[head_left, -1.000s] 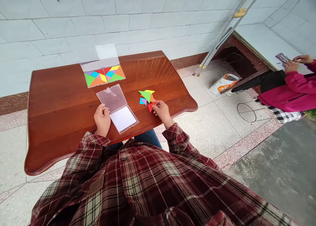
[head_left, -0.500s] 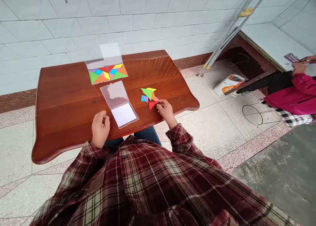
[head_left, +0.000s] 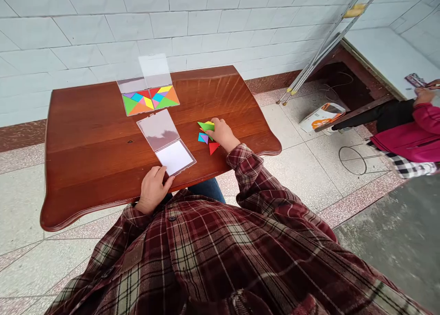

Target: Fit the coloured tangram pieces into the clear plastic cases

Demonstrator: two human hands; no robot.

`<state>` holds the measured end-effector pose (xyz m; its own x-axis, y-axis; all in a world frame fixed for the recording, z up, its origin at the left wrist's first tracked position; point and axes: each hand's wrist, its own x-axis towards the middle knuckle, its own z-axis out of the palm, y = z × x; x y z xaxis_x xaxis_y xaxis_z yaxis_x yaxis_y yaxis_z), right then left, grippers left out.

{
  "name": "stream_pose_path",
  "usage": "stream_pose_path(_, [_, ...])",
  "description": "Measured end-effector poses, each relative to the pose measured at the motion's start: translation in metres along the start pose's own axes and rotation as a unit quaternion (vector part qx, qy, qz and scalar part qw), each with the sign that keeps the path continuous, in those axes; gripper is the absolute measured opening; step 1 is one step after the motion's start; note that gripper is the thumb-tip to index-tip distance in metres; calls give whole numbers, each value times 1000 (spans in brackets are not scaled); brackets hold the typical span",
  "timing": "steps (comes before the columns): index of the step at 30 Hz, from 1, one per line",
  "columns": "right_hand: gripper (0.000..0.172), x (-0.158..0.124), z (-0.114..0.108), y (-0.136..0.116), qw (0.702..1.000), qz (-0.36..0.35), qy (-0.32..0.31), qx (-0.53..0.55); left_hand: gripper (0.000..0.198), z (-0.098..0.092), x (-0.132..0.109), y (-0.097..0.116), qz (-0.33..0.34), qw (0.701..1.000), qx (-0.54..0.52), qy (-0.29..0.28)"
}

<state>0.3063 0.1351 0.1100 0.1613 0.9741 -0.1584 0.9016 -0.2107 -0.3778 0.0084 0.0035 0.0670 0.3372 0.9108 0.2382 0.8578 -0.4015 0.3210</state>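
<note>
My left hand (head_left: 154,187) is at the table's front edge, its fingers and thumb closed on the near left corner of an unfolded clear plastic tangram case (head_left: 158,130) with a white inner panel. Over the pile of loose tangram pieces, my right hand (head_left: 222,134) pinches the large green triangle (head_left: 205,127), hiding part of it. A yellow piece (head_left: 209,122) shows behind it. Nearer me lie a blue piece (head_left: 200,137), a purple triangle (head_left: 205,138) and a red triangle (head_left: 213,147).
Two filled tangram cases (head_left: 137,104) stand unfolded at the back of the brown wooden table (head_left: 85,145). Crutches (head_left: 309,58) lean against the tiled wall. A white and orange bag (head_left: 321,116) is on the floor near a seated person in a pink sleeve (head_left: 426,127).
My left hand has moved right onto the plastic case, which has turned slightly. My right hand has gone from beside the red triangle up to the green triangle.
</note>
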Motion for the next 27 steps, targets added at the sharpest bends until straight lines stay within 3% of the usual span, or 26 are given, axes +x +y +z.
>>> stream_pose_path(3, [48, 6, -2, -3, 999, 3, -30, -34, 37, -1, -1, 4, -9, 1000, 10, -7])
stream_pose_path(12, [44, 1, 1, -3, 999, 2, -13, -46, 30, 3, -6, 6, -7, 1000, 10, 19])
stream_pose_path(17, [41, -22, 0, -1, 999, -20, 26, -43, 25, 4, -8, 6, -5, 999, 13, 30])
stream_pose_path(21, [31, -50, 6, 5, 997, -53, -14, -61, 25, 7, -9, 5, 5, 999, 14, 41])
stream_pose_path(27, [36, -69, 11, 17, 994, -61, -47, -73, 25, 8, -10, 4, 10, 999, 2, 48])
